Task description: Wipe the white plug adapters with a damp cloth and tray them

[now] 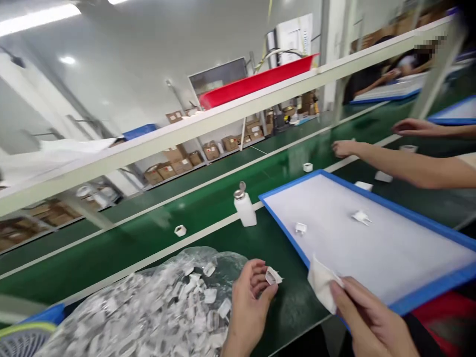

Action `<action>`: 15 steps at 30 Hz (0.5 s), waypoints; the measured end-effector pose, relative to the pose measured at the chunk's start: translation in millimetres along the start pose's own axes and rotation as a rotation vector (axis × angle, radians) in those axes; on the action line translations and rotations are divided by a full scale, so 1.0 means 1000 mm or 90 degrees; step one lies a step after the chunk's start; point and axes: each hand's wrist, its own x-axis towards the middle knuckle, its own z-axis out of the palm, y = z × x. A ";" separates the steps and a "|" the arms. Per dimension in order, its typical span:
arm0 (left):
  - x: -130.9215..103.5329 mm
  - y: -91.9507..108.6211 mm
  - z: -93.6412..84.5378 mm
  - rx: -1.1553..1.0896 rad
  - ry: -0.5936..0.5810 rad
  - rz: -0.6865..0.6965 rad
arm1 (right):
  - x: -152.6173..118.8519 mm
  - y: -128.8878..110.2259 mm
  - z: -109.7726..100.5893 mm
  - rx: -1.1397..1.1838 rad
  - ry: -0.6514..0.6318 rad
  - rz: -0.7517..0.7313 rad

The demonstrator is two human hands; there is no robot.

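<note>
My left hand (252, 302) is closed on a small white plastic housing (272, 276), pinched between thumb and fingers above the green table. Between the thumb and fingers of my right hand (372, 317) is a white cloth (323, 283), near the lower left edge of the blue-framed white tray (290, 225). Two white pieces lie on that tray: a small one (301, 228) at the left and one with prongs (361, 217) further right. A clear plastic bag (167, 307) full of loose white parts spreads out left of my left hand.
A white pump bottle (245, 208) stands behind the tray's left corner. White pieces sit on the green conveyor (148, 223). Another person's arms (401, 163) reach in from the right. A shelf rail (178, 136) crosses above. A basket (26, 337) is at lower left.
</note>
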 end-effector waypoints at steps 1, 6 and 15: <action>-0.001 -0.008 0.012 -0.020 -0.019 0.007 | 0.002 -0.004 0.002 -0.064 0.029 -0.052; -0.004 -0.040 0.031 0.186 -0.064 0.107 | -0.003 0.000 0.020 -0.195 0.037 -0.221; 0.003 -0.026 0.030 0.258 -0.128 0.146 | -0.007 0.024 0.054 -0.252 -0.191 -0.085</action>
